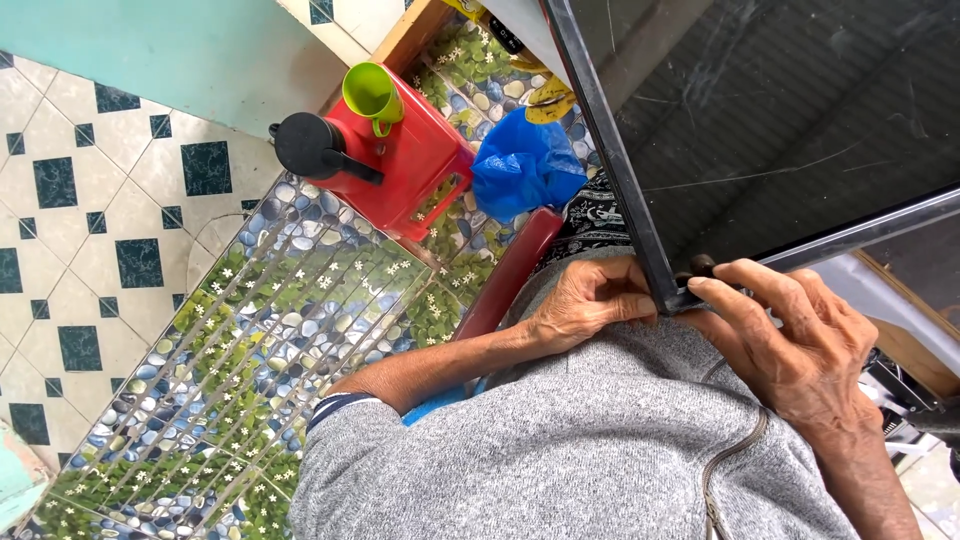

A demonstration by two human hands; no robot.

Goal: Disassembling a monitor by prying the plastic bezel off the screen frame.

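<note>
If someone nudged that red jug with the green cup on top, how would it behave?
The red jug is tall and narrow, so it probably tips rather than slides. The green cup seems only perched on it and would likely fall first. Both look like light, rigid plastic.

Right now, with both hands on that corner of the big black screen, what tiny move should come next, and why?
Probably shift the left hand a little further along the frame for a firmer grip. The flat black screen is large and tilted, yet both hands pinch only its one corner, the right hand with just its fingers on the edge. That looks easy to slip.
</note>
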